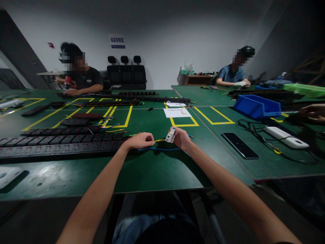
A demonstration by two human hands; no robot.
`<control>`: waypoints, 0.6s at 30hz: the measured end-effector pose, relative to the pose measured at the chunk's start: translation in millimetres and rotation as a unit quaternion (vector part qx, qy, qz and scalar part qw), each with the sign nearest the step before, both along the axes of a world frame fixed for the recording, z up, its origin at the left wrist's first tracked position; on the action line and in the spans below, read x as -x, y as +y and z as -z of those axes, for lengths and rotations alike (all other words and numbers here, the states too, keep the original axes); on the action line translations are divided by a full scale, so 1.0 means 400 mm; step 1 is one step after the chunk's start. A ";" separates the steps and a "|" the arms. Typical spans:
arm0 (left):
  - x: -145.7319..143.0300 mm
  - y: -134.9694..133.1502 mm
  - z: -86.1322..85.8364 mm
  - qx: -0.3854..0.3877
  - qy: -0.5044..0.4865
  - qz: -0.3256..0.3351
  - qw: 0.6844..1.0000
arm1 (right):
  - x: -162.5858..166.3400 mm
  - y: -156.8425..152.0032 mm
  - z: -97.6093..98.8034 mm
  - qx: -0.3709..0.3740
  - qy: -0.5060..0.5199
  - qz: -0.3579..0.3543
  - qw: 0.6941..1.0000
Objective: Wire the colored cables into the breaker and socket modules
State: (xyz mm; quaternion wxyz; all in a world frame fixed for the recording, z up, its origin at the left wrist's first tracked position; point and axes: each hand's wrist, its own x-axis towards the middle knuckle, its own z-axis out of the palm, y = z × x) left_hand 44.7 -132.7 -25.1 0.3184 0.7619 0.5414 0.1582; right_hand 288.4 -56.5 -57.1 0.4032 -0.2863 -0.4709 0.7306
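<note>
My right hand point(182, 139) is closed around a small white block-shaped electrical part point(170, 135), which has a blue patch at its top and dark marks on its face. A yellow wire point(159, 140) runs between that part and my left hand point(142, 140), whose fingers are pinched on it. Below both hands a blue wire point(162, 149) passes just over the tabletop. To the left lie long black power strips point(76, 147) with rows of sockets, their right end close under my left wrist.
On the green table point(157, 176) stand a blue bin point(256, 106), a phone point(240, 145), a white power strip point(286, 137) with black cable and a paper label point(177, 113). More strips with loose wires lie ahead. Two people work across the table; another person's hand point(313, 112) shows at right.
</note>
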 end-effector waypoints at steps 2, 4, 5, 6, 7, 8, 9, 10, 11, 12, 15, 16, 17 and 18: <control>0.000 0.000 0.000 0.000 0.000 -0.002 1.000 | 0.000 -0.001 0.000 -0.018 -0.013 -0.004 1.000; 0.000 0.000 -0.001 -0.002 0.004 -0.001 1.000 | 0.000 -0.003 -0.002 -0.029 -0.024 -0.009 0.999; 0.000 0.000 -0.002 -0.004 0.006 0.000 1.000 | 0.000 -0.004 -0.003 -0.028 -0.027 -0.010 0.999; 0.001 0.000 -0.002 -0.006 0.008 -0.001 1.000 | 0.000 -0.004 -0.003 -0.024 -0.029 -0.010 0.999; 0.001 0.001 -0.002 -0.008 0.010 -0.001 1.000 | 0.000 -0.005 -0.004 -0.021 -0.032 -0.010 0.999; 0.002 0.001 -0.001 -0.010 0.011 -0.002 1.000 | 0.000 -0.005 -0.004 -0.020 -0.036 -0.010 0.999; 0.002 0.001 -0.001 -0.013 0.011 -0.002 1.000 | 0.000 -0.006 -0.004 -0.022 -0.042 -0.013 0.999; 0.003 0.002 0.000 -0.015 0.011 -0.002 1.000 | 0.000 -0.006 -0.003 -0.026 -0.050 -0.016 0.998; 0.004 0.002 0.002 -0.017 0.010 -0.002 1.000 | 0.001 -0.006 -0.002 -0.029 -0.059 -0.019 0.998; 0.004 0.002 0.002 -0.018 0.008 -0.001 1.000 | 0.002 -0.006 -0.001 -0.030 -0.066 -0.020 0.997; 0.004 0.001 0.002 -0.012 0.002 0.003 1.000 | 0.003 -0.006 0.000 -0.014 -0.074 -0.007 0.997; 0.003 0.001 0.001 -0.009 0.001 0.004 1.000 | 0.003 -0.005 0.000 -0.007 -0.072 -0.001 0.997; 0.002 0.000 -0.001 -0.006 0.001 0.004 1.000 | 0.003 -0.004 0.001 -0.001 -0.068 0.005 0.998; 0.002 0.000 -0.003 -0.004 0.001 0.004 1.000 | 0.002 -0.002 0.001 0.001 -0.065 0.010 0.998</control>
